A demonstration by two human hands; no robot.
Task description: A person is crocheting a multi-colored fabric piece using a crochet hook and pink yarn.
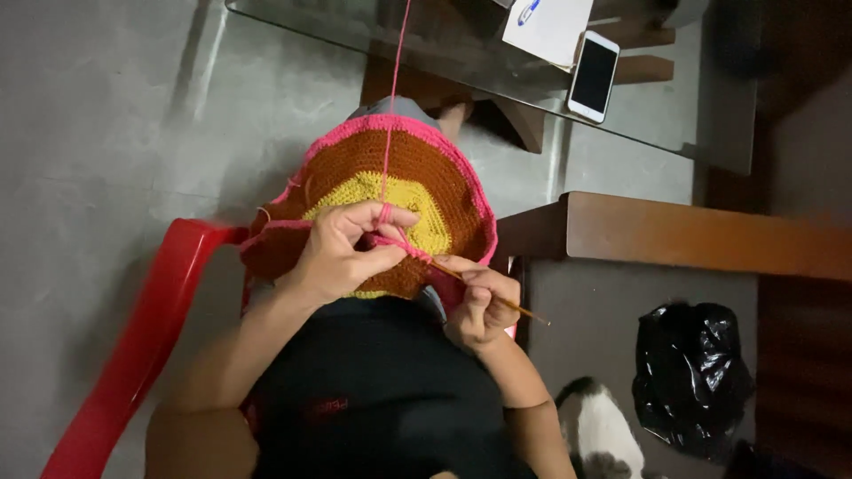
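Crochet piece: round, worked in rings, yellow at the centre, brown around it, pink at the rim; it lies draped over my lap, its near edge bunched under my fingers.
Pink yarn: one thin strand, taut, running from my wrapped finger up past the top of view.
Crochet hook: slim, golden-brown, slanted, its tip buried in the pink edge.

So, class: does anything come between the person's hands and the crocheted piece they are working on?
Nothing visible does. The left hand grips the crocheted piece directly, pink yarn over a finger; the right hand holds the crochet hook at its edge.
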